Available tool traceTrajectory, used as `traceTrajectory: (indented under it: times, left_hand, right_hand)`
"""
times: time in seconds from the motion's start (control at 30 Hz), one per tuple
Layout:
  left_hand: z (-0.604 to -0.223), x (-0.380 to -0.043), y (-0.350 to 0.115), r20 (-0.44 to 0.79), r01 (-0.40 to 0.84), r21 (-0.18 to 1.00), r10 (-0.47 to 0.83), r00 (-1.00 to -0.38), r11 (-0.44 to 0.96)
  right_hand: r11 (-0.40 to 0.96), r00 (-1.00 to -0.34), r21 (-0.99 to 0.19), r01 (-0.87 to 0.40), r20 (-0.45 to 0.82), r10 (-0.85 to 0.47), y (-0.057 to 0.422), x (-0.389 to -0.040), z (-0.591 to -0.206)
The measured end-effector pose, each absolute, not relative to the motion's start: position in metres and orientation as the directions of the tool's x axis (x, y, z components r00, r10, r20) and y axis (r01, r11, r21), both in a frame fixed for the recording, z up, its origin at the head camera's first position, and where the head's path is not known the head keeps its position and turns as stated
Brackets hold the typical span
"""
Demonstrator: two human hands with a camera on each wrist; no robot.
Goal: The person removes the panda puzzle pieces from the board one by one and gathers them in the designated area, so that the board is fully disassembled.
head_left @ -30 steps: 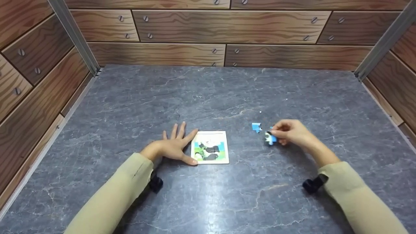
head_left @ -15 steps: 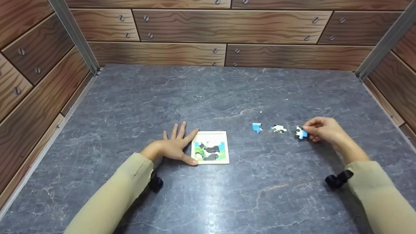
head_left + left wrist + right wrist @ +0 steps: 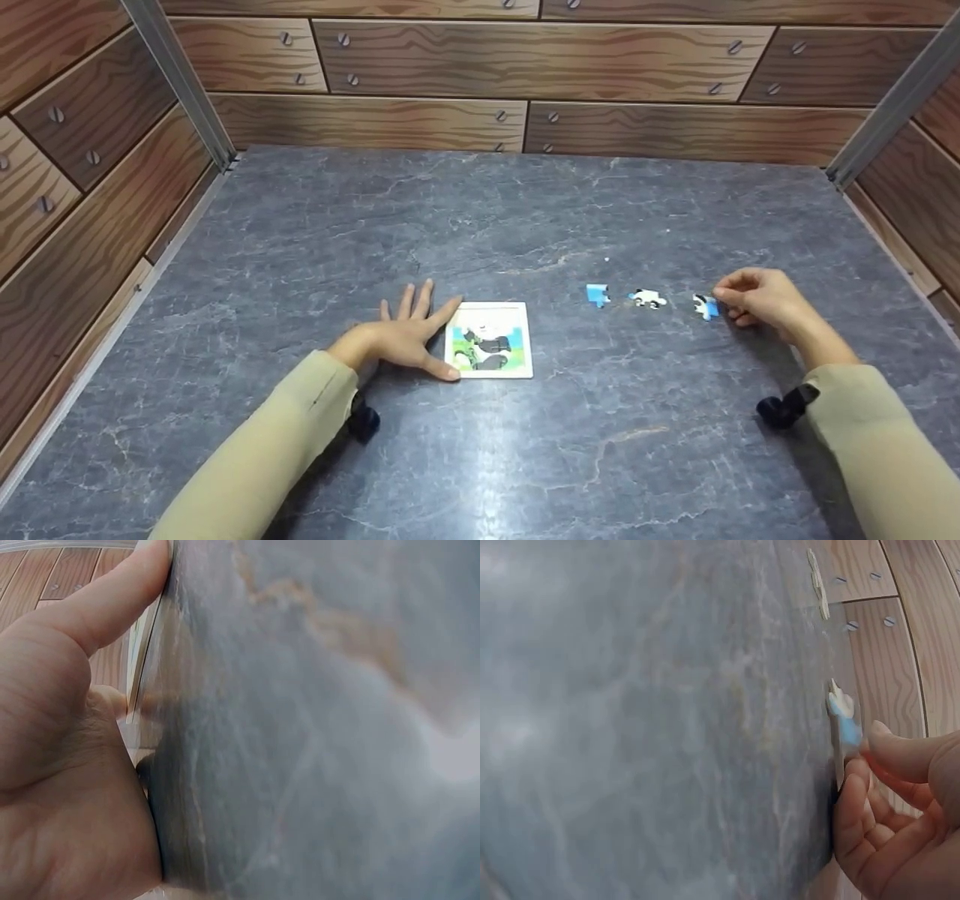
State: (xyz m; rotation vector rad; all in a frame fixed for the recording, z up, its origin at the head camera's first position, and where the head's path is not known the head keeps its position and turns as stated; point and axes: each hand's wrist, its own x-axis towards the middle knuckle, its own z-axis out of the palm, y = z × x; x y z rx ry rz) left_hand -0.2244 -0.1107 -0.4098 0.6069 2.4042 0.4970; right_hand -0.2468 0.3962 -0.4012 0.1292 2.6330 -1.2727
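In the head view my left hand [image 3: 409, 339] lies with fingers spread, thumb and index finger at the left corners of a small framed jigsaw puzzle [image 3: 526, 341] that shows a panda on green and blue. The left wrist view has the puzzle's edge [image 3: 142, 652] beside my thumb. My right hand [image 3: 765, 300] pinches the blue end of a blue, white and black puzzle piece [image 3: 705, 306], low over the table. In the right wrist view, thumb and curled fingers meet at this piece's blue part [image 3: 847, 731].
Between the puzzle and my right hand lie a black and white piece [image 3: 647, 298] and a blue piece [image 3: 597, 293]. The grey marbled table [image 3: 420, 202] is bounded by wood-patterned walls [image 3: 540, 60] at the back and sides.
My right hand has carried the puzzle piece rightward, past the black and white piece, and turned it slightly. The left hand keeps its place at the puzzle.
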Motion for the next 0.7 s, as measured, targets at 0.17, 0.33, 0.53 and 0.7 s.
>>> traceTrajectory:
  times: [0.17,0.33,0.53,0.7]
  left_hand:
    - [-0.409,-0.224,-0.111,-0.461,0.301,0.479,0.528,-0.713,0.824]
    - [-0.409,-0.225,-0.111,-0.463,0.301,0.481,0.530,-0.710,0.824]
    - [-0.411,-0.225,-0.110,-0.474,0.290,0.470,0.515,-0.714,0.834]
    - [-0.410,-0.226,-0.109,-0.480,0.285,0.461,0.506,-0.716,0.841]
  right_hand:
    - [0.608,-0.976,-0.773,0.181,-0.218,0.013,0.396,-0.243,-0.394]
    - [0.574,-0.979,-0.804,0.154,-0.204,-0.023,0.389,-0.236,-0.389]
    - [0.498,-0.978,-0.858,0.128,-0.192,-0.079,0.370,-0.223,-0.385]
    - [0.473,-0.971,-0.873,0.120,-0.202,-0.127,0.350,-0.213,-0.387]
